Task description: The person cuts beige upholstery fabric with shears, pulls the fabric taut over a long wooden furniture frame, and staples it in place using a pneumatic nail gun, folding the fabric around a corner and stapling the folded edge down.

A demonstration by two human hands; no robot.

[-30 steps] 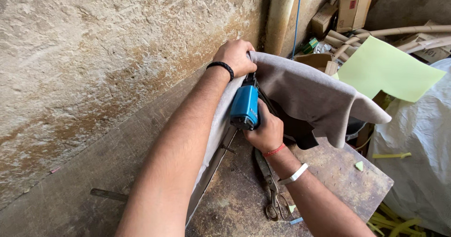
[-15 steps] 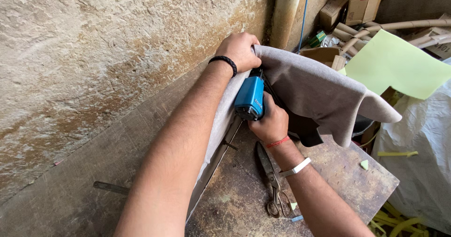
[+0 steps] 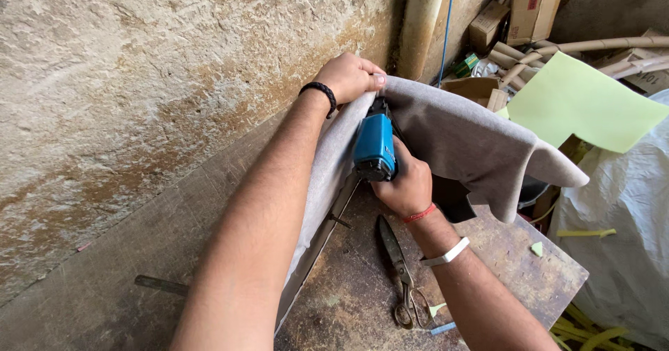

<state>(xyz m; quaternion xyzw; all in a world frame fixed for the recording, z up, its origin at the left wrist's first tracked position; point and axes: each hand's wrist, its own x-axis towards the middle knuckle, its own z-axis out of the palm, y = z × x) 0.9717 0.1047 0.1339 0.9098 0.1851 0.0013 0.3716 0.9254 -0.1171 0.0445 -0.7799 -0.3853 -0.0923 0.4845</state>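
My left hand (image 3: 352, 77) presses a grey fabric sheet (image 3: 460, 138) over the top edge of an upright panel (image 3: 317, 246) standing on the worktable. A black bracelet sits on that wrist. My right hand (image 3: 404, 184) grips a blue staple gun (image 3: 375, 147), its nose held against the fabric just below my left hand. The fabric drapes over the panel and hangs to the right. A red thread and a white band circle my right wrist.
Scissors (image 3: 401, 274) lie on the worn wooden worktable (image 3: 529, 267) near my right forearm. A rough plaster wall (image 3: 139, 79) rises at left. Cardboard boxes (image 3: 533, 6), tubes, a pale green sheet (image 3: 578, 100) and a white sack (image 3: 627, 239) crowd the right side.
Both hands and the staple gun have stayed on the fabric edge; only the view shifted slightly.
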